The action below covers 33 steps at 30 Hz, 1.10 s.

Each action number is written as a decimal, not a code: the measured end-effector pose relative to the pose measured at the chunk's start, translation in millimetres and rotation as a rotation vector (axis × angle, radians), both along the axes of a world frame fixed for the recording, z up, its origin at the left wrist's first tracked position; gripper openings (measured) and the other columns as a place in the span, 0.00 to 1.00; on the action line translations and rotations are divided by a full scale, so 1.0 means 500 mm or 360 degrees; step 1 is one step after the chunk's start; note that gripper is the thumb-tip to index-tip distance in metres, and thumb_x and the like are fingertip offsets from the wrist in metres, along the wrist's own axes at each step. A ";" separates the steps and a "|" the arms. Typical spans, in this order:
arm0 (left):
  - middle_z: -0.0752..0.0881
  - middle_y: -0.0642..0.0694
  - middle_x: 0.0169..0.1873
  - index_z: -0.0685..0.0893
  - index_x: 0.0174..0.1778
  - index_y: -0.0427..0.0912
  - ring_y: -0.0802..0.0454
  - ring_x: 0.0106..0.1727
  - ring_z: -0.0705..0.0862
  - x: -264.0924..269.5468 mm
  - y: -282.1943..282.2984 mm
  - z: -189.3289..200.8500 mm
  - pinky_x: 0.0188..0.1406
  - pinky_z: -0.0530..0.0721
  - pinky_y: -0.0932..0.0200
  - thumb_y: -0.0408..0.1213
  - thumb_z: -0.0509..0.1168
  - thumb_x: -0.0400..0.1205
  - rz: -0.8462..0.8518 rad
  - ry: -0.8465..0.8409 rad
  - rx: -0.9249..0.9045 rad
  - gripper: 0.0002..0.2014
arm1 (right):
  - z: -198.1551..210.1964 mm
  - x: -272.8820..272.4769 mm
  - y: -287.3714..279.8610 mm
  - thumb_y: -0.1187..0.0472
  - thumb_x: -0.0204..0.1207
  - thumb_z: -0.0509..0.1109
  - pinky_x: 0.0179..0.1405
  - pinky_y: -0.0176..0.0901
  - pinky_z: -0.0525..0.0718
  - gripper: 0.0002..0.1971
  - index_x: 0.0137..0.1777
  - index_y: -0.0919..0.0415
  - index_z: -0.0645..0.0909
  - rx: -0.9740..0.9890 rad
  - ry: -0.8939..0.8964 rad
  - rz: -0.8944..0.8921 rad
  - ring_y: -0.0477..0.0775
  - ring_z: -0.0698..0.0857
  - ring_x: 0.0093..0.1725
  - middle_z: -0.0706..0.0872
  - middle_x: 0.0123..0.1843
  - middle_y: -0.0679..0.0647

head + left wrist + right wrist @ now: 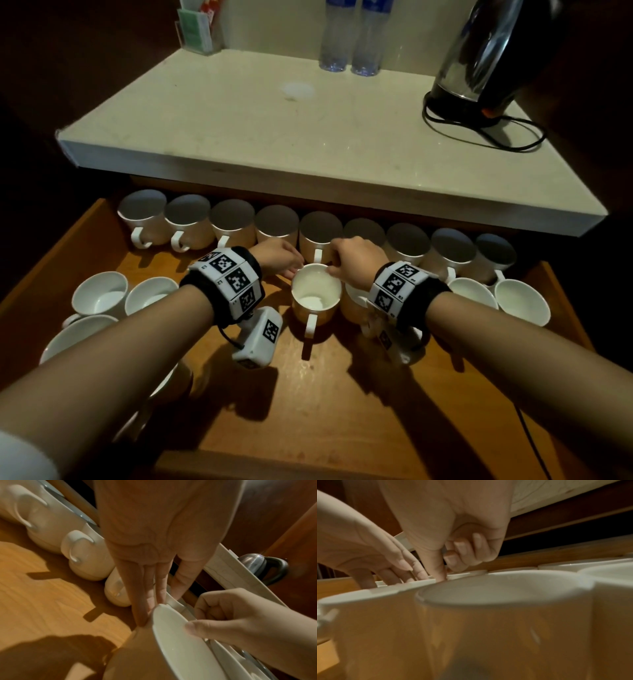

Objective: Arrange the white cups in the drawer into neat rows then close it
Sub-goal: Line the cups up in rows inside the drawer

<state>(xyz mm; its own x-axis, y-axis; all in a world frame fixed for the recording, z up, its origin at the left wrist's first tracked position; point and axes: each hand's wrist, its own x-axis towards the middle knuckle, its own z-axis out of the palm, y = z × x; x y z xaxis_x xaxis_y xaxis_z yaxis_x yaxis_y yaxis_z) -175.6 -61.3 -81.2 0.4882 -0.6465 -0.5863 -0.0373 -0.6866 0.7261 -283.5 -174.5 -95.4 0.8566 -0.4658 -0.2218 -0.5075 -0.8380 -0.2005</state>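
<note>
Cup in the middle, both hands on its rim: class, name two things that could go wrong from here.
1. The left hand and right hand touch only the cup's rim with fingertips, so it may tip or slip.
2. The back row stands just behind; a push could knock those cups.

White cups (317,294) stand upright in open drawer (308,394).

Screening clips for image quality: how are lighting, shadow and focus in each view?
Head view: dim and warm, arms casting hard shadows on the drawer floor, countertop lit brighter. Left wrist view: cup rim slightly soft. Right wrist view: nearest cup blurred, fingers sharper.
</note>
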 end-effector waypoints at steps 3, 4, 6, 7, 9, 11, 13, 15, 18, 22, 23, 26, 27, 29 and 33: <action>0.84 0.42 0.43 0.80 0.60 0.33 0.55 0.36 0.83 0.001 -0.001 0.005 0.21 0.84 0.67 0.30 0.59 0.83 -0.0009 -0.0008 -0.0017 0.11 | -0.001 0.003 0.003 0.53 0.78 0.67 0.48 0.48 0.81 0.06 0.50 0.54 0.77 -0.0036 -0.0027 -0.0004 0.57 0.84 0.52 0.85 0.51 0.54; 0.84 0.41 0.44 0.80 0.60 0.33 0.54 0.36 0.84 0.001 -0.001 0.006 0.19 0.83 0.68 0.30 0.59 0.83 0.0001 0.0002 -0.0029 0.11 | -0.002 0.004 0.004 0.53 0.78 0.66 0.48 0.48 0.81 0.06 0.50 0.55 0.78 -0.0053 -0.0038 -0.0003 0.58 0.84 0.52 0.85 0.51 0.55; 0.84 0.39 0.45 0.80 0.60 0.32 0.54 0.35 0.83 0.001 -0.001 0.009 0.16 0.80 0.69 0.29 0.59 0.83 0.0025 0.0014 -0.0053 0.11 | -0.003 0.006 0.004 0.54 0.79 0.65 0.47 0.49 0.79 0.05 0.48 0.55 0.76 -0.0083 -0.0053 -0.0020 0.59 0.84 0.53 0.85 0.52 0.56; 0.84 0.40 0.43 0.80 0.59 0.32 0.53 0.34 0.83 0.002 -0.001 0.009 0.15 0.79 0.69 0.29 0.59 0.84 0.0032 0.0015 -0.0060 0.11 | -0.003 0.007 0.004 0.53 0.79 0.65 0.48 0.49 0.79 0.05 0.46 0.54 0.74 -0.0085 -0.0052 -0.0037 0.60 0.84 0.53 0.85 0.51 0.56; 0.83 0.43 0.40 0.80 0.59 0.33 0.54 0.34 0.83 0.002 0.001 0.009 0.15 0.79 0.69 0.30 0.59 0.84 0.0030 0.0019 -0.0061 0.10 | -0.002 0.010 0.001 0.53 0.78 0.66 0.47 0.49 0.79 0.07 0.43 0.54 0.72 -0.0085 -0.0048 -0.0063 0.59 0.84 0.53 0.84 0.49 0.56; 0.83 0.43 0.41 0.80 0.58 0.34 0.54 0.34 0.83 0.002 0.004 0.009 0.19 0.80 0.66 0.30 0.59 0.84 0.0022 0.0029 -0.0057 0.09 | -0.001 0.013 0.001 0.53 0.78 0.66 0.45 0.47 0.78 0.07 0.42 0.54 0.72 -0.0079 -0.0042 -0.0073 0.58 0.84 0.52 0.81 0.45 0.54; 0.83 0.43 0.41 0.79 0.56 0.35 0.53 0.35 0.82 0.005 0.009 0.009 0.28 0.79 0.63 0.30 0.59 0.84 0.0019 0.0041 -0.0064 0.08 | 0.000 0.015 0.002 0.54 0.79 0.66 0.45 0.47 0.79 0.07 0.42 0.54 0.73 -0.0063 -0.0035 -0.0075 0.58 0.84 0.51 0.80 0.43 0.53; 0.82 0.43 0.40 0.80 0.52 0.37 0.52 0.36 0.82 0.011 0.017 0.013 0.33 0.78 0.61 0.30 0.59 0.84 0.0035 0.0051 -0.0076 0.05 | 0.004 0.020 0.006 0.52 0.79 0.66 0.46 0.48 0.81 0.07 0.45 0.55 0.75 -0.0053 -0.0064 -0.0074 0.58 0.84 0.51 0.83 0.46 0.55; 0.82 0.43 0.42 0.80 0.49 0.39 0.53 0.35 0.80 0.026 0.036 0.019 0.33 0.78 0.61 0.31 0.59 0.84 0.0088 0.0009 -0.0054 0.04 | 0.009 0.031 0.022 0.48 0.78 0.66 0.46 0.48 0.82 0.11 0.50 0.56 0.78 0.0030 -0.0097 -0.0032 0.56 0.84 0.51 0.84 0.49 0.54; 0.83 0.45 0.39 0.79 0.42 0.42 0.53 0.34 0.80 0.050 0.077 0.026 0.34 0.77 0.61 0.32 0.59 0.84 0.0159 -0.0014 -0.0022 0.06 | 0.007 0.068 0.070 0.46 0.78 0.67 0.43 0.46 0.79 0.14 0.51 0.56 0.80 0.0130 -0.0102 0.0126 0.56 0.84 0.51 0.86 0.50 0.55; 0.82 0.44 0.38 0.78 0.41 0.42 0.53 0.33 0.80 0.057 0.093 0.029 0.33 0.77 0.61 0.32 0.59 0.84 0.0184 -0.0019 -0.0014 0.07 | 0.006 0.081 0.086 0.46 0.78 0.67 0.42 0.45 0.79 0.14 0.52 0.57 0.81 0.0143 -0.0109 0.0168 0.56 0.84 0.50 0.86 0.48 0.54; 0.82 0.44 0.37 0.79 0.41 0.42 0.52 0.32 0.80 0.081 0.149 0.042 0.32 0.76 0.62 0.30 0.58 0.84 0.0282 -0.0062 0.0008 0.08 | 0.006 0.120 0.137 0.47 0.78 0.67 0.41 0.44 0.79 0.14 0.47 0.58 0.83 0.0209 -0.0134 0.0314 0.54 0.84 0.48 0.87 0.44 0.52; 0.83 0.44 0.37 0.79 0.42 0.42 0.52 0.32 0.80 0.091 0.171 0.045 0.32 0.76 0.62 0.30 0.58 0.84 0.0311 -0.0091 0.0018 0.07 | 0.005 0.133 0.155 0.47 0.77 0.68 0.42 0.45 0.79 0.14 0.47 0.58 0.83 0.0230 -0.0138 0.0367 0.55 0.84 0.49 0.87 0.46 0.54; 0.83 0.45 0.37 0.79 0.42 0.43 0.52 0.33 0.80 0.107 0.215 0.053 0.33 0.76 0.62 0.31 0.58 0.84 0.0369 -0.0128 0.0046 0.07 | 0.006 0.158 0.196 0.46 0.77 0.68 0.41 0.44 0.78 0.16 0.48 0.59 0.84 0.0254 -0.0108 0.0486 0.56 0.84 0.50 0.87 0.49 0.55; 0.85 0.40 0.45 0.80 0.49 0.39 0.49 0.39 0.82 0.135 0.296 0.064 0.38 0.79 0.60 0.31 0.59 0.84 0.0506 -0.0140 0.0101 0.05 | 0.016 0.195 0.275 0.45 0.78 0.67 0.36 0.43 0.74 0.20 0.52 0.63 0.84 0.0316 0.0071 0.0787 0.52 0.81 0.43 0.86 0.45 0.56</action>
<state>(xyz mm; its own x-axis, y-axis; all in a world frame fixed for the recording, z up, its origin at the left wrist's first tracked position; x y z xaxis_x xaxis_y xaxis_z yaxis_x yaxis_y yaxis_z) -108.0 86.9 -49.2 0.7102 -0.4172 -0.5670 0.1254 -0.7176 0.6851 -186.0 -37.0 -87.4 0.9509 0.0459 -0.3060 -0.0733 -0.9274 -0.3669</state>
